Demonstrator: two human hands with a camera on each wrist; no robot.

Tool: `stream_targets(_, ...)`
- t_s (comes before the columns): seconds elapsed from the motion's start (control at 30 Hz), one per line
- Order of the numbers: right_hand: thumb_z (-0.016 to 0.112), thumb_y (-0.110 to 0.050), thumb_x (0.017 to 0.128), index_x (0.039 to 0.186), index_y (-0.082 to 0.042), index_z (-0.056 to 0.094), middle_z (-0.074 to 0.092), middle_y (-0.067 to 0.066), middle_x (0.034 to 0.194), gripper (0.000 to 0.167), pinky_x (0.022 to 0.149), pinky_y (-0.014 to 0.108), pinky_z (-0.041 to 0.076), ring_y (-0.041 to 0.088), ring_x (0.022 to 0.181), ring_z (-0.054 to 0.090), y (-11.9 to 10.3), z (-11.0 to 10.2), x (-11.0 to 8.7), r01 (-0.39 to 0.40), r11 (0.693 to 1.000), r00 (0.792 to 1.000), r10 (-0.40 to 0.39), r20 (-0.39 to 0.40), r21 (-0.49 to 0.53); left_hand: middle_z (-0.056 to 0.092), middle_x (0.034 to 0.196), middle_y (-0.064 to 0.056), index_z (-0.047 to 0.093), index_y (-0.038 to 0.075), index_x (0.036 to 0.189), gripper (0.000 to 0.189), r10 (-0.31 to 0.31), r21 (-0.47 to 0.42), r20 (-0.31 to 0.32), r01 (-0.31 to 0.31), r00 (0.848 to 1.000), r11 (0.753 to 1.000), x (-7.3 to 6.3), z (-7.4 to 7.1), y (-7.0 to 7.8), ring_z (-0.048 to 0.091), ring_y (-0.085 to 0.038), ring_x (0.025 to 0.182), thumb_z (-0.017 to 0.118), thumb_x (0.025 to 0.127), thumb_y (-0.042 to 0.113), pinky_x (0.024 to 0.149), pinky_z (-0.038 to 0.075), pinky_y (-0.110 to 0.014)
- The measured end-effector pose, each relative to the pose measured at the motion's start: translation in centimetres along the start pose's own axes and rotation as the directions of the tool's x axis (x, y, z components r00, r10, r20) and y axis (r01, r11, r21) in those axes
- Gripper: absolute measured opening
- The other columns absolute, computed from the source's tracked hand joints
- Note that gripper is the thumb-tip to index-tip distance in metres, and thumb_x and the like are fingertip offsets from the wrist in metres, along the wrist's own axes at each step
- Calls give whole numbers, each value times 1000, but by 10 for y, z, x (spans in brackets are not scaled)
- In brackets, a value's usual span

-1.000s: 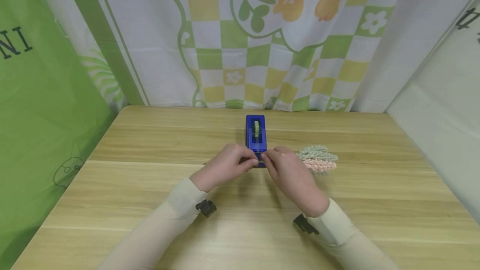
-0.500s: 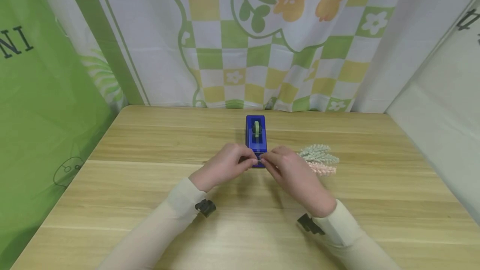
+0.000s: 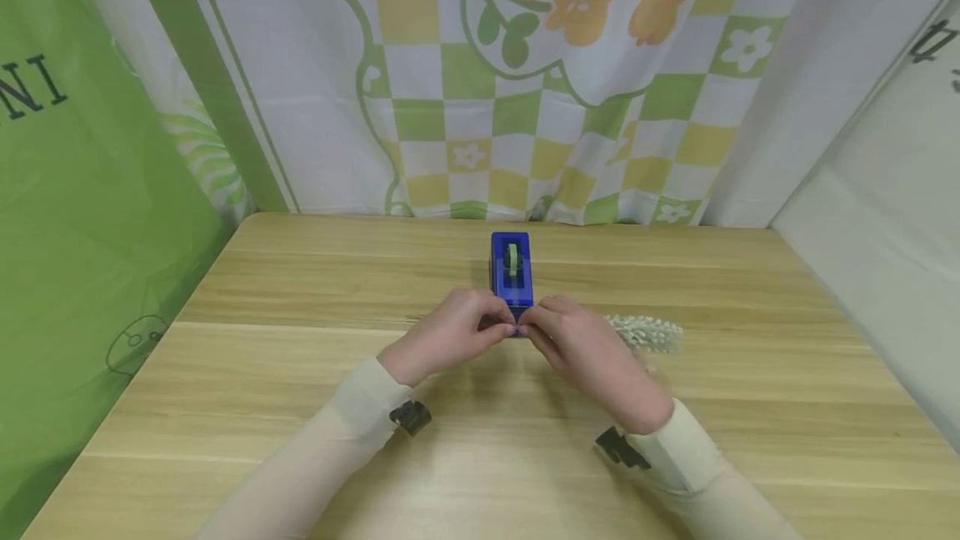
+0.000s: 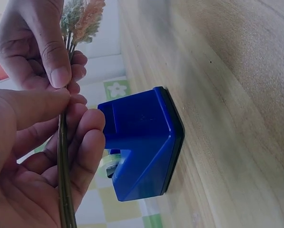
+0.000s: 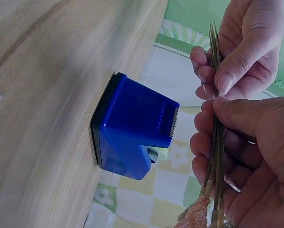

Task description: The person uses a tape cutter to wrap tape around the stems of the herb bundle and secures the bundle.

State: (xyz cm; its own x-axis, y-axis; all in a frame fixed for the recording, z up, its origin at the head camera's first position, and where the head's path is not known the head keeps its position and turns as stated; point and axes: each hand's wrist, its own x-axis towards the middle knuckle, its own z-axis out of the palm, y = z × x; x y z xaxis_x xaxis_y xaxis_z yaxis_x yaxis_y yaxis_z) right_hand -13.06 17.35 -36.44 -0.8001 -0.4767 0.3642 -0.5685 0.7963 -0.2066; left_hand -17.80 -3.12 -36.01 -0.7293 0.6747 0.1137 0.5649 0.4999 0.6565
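Observation:
A small bunch of artificial flowers is held sideways between both hands, its pale green heads (image 3: 648,333) sticking out past the right hand. Pink heads (image 4: 90,21) show beside the green ones in the left wrist view. My left hand (image 3: 450,336) pinches the thin brown stems (image 4: 64,175) between thumb and fingers, their bare ends running out along its palm. Right beside it, my right hand (image 3: 588,357) pinches the same stems (image 5: 216,156) nearer the heads, the two thumbs almost meeting. Just beyond the fingertips stands a blue tape dispenser (image 3: 512,290), its serrated cutter (image 5: 175,122) facing the hands.
A roll of tape (image 3: 513,259) sits in the dispenser. The wooden table (image 3: 300,273) ends at the back against a green, yellow and white patterned curtain (image 3: 468,115). A green cloth (image 3: 97,215) hangs at the left, a pale one (image 3: 885,215) at the right.
The bunch has rolled between the fingers: pink heads visible earlier in the head view are now out of sight there, leaving green ones. The right hand has shifted slightly; the left stays nearly in place.

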Motion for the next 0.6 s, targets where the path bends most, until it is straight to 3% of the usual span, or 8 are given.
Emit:
stream_targets(0.3,72,-16,100,99,-10,75,71,-1,91,7,71,29,57,10,79,61,1,1,-1,2,1000,1000,-3,-8,-6,80,101,-14,79,3,107,21,-17,10,45,16,999,1000,2,-1,0,61,-7,73,62,105,15,70,53,-19)
stream_targets(0.6,70,-15,101,103,-12,74,71,-3,91,6,68,25,54,4,73,57,3,0,-1,-3,999,1000,3,16,40,79,100,-13,78,4,105,18,-47,-2,33,47,998,999,1,0,2,60,-8,74,64,105,14,68,52,-19)
